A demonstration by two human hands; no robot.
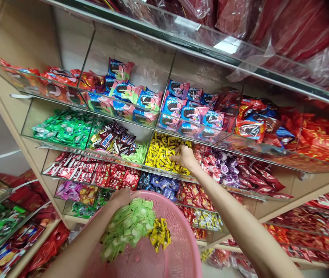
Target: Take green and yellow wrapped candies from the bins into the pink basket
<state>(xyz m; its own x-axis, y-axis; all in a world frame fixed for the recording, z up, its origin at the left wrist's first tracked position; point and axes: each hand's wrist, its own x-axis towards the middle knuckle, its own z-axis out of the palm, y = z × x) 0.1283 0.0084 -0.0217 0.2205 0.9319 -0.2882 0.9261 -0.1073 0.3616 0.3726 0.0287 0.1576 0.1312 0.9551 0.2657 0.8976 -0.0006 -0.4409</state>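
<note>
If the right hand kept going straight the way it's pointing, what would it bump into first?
The right hand already rests on the yellow candies; going on, it would likely push deeper into that pile, toward the clear divider on its left, though depth is unclear.

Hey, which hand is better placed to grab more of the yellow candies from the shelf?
Probably the right hand: it already rests on the yellow candies, while the left hand holds the pink basket.
</note>
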